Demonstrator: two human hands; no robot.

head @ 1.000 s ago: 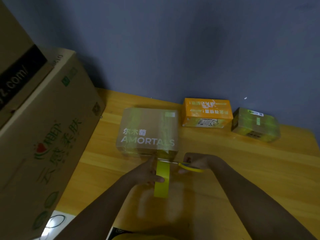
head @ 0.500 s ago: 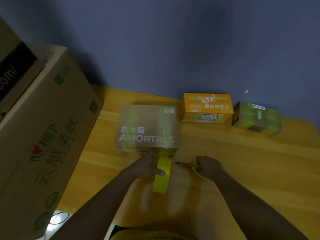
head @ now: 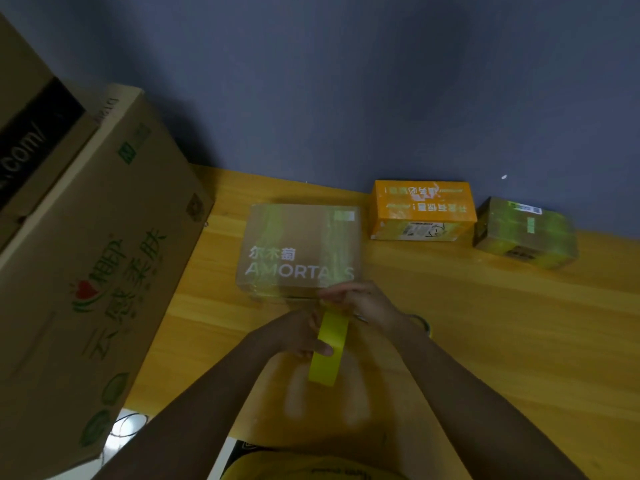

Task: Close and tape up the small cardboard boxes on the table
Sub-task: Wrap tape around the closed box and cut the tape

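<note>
On the wooden table (head: 485,323), scissors (head: 420,323) lie mostly hidden behind the right wrist

The scene is seen through a single wide-angle view, worn at head height and aimed forward and down. The wooden surface (head: 485,341) is looked at from its near edge, toward the blue wall (head: 346,81) behind it. The forearms are caught close below, entering from the bottom edge.
</note>
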